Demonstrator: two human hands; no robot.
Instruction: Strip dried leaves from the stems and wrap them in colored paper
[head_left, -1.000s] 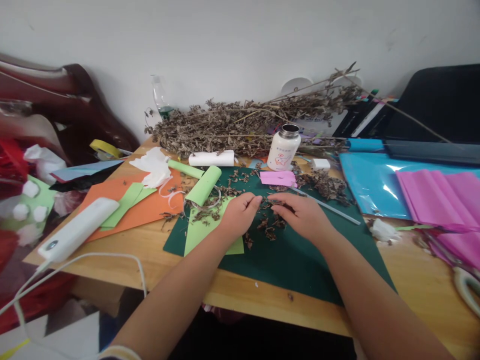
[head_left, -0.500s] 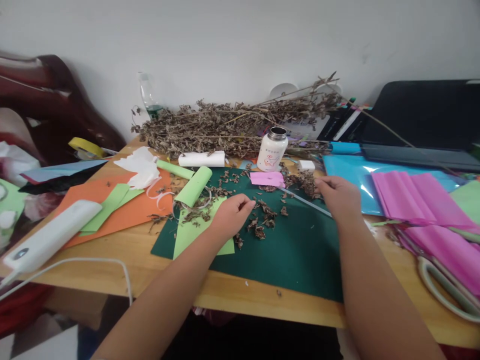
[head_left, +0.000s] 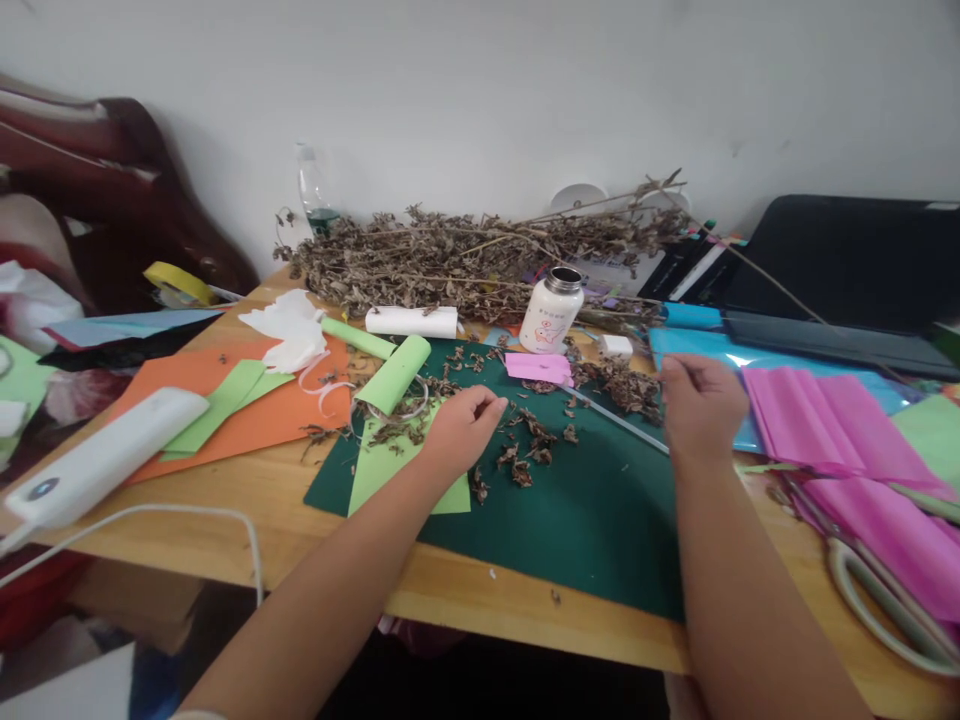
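My left hand [head_left: 463,430] hovers over the light green paper [head_left: 412,485] at the left of the dark green mat [head_left: 592,525]. Its thumb and fingers are pressed together; anything inside is hidden. Scattered dry brown leaves [head_left: 536,435] lie just right of its fingertips. My right hand [head_left: 703,408] is closed in a pinch at the mat's right side, and I cannot make out anything between its fingers. To its left is a small heap of dried leaves [head_left: 622,388]. A pink paper piece [head_left: 538,368] on a pale stick [head_left: 619,418] lies between the hands.
Dried plant stems [head_left: 450,250] stretch along the wall behind a white bottle [head_left: 553,315]. Pink crepe paper [head_left: 825,415] and scissors [head_left: 877,600] lie at right. On the left are a white glue gun-like device [head_left: 109,455], orange paper [head_left: 247,420] and yellow tape [head_left: 180,283].
My right hand has moved right, away from the leaf heap, and its fingers have curled in. My left hand stays nearly where it was. The view has shifted slightly.
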